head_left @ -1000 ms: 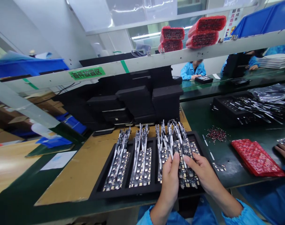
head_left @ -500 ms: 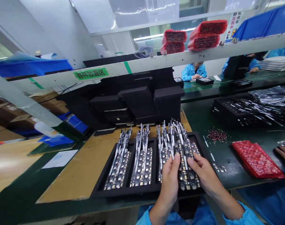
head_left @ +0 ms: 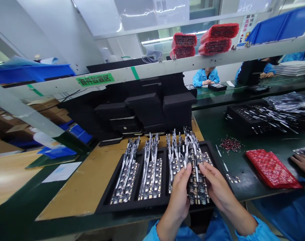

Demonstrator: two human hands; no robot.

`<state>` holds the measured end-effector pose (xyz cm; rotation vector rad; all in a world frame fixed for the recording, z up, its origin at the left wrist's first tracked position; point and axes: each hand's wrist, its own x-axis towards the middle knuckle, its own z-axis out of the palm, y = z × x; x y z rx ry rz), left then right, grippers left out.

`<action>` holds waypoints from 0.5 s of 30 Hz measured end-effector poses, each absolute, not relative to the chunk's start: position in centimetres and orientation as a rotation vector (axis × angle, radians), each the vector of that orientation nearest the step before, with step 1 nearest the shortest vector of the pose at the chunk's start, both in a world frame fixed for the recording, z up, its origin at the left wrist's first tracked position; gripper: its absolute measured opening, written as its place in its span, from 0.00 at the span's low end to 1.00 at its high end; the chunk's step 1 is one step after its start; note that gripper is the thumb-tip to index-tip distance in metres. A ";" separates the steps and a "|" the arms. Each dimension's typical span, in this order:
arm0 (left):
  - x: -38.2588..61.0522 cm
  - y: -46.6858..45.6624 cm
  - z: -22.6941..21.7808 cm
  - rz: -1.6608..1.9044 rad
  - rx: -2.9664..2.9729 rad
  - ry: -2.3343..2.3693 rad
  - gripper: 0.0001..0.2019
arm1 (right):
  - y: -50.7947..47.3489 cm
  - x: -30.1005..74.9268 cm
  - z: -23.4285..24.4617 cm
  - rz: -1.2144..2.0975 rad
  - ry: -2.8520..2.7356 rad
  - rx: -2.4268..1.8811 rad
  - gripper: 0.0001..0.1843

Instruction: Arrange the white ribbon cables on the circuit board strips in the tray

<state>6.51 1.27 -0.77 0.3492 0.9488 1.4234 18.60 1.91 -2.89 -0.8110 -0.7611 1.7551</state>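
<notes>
Left hand (head_left: 179, 189) and right hand (head_left: 217, 182) pinch the boards (head_left: 198, 194) from opposite edges, equally near. Long axis runs away from the grip, strips (head_left: 197, 174) ahead. Tray (head_left: 132, 209) below, extending left; filled rows (head_left: 150, 182) there.

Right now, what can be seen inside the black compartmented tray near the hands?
The black compartmented tray contains circuit boards with white strips. At its right side, the left hand and right hand hold more circuit boards, covering whatever lies directly beneath.
</notes>
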 end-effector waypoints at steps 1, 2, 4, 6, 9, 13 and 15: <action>6.5 1.3 -0.8 1.415 0.365 0.946 0.22 | 1.9 18.6 -2.8 1.751 -0.767 -0.812 0.20; 6.5 1.3 -0.9 1.414 0.394 0.941 0.22 | 1.8 18.6 -2.8 1.744 -0.775 -0.814 0.20; 6.4 1.4 -1.1 1.427 0.494 0.938 0.21 | 1.7 18.7 -2.7 1.727 -0.799 -0.824 0.20; 6.3 1.4 -1.2 1.436 0.604 0.938 0.19 | 1.8 18.8 -2.6 1.706 -0.833 -0.841 0.20; 5.7 1.4 -1.0 1.422 0.743 0.943 0.17 | 2.0 19.5 -2.5 1.641 -0.918 -0.888 0.19; 4.4 1.3 -0.3 1.367 0.997 0.980 0.14 | 2.3 20.5 -2.1 1.494 -1.060 -0.989 0.22; 3.8 1.1 0.0 1.356 1.093 1.026 0.12 | 2.3 20.7 -2.0 1.440 -1.114 -1.030 0.23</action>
